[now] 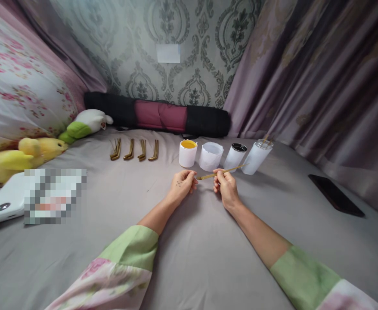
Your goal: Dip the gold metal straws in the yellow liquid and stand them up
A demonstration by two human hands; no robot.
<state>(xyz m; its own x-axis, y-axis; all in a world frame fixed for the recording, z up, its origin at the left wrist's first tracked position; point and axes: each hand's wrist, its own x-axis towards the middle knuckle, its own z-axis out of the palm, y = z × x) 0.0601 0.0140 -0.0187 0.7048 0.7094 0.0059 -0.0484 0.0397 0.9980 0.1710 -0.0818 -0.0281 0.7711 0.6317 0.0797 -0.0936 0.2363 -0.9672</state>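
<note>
- The right hand (226, 187) was closed around a thin gold stick (219, 172), pinching it near its middle between thumb and fingertips.
- The stick lay almost level above the grey sheet (189, 258), its far end tilted up toward the cups.
- The left hand (182, 184) was curled, its fingertips right at the stick's near end; whether it actually gripped the tip could not be told.
- Just beyond the hands stood a row of four white cups: one with yellow contents (188, 153), an empty-looking one (211, 156), one with a dark top (235, 157), and a taller one with sticks poking out (256, 157).
- The stick's raised end crossed in front of the dark-topped cup.
- Left of the cups, four bent gold pieces (134, 150) lay side by side, apart from each other.
- A black and pink bolster (156, 115) lay along the wall behind them.
- A yellow plush (21, 157) and a green-and-white plush (84, 125) sat at the left, a white device (1, 206) near them.
- A black phone (336, 194) lay well off to the right.
</note>
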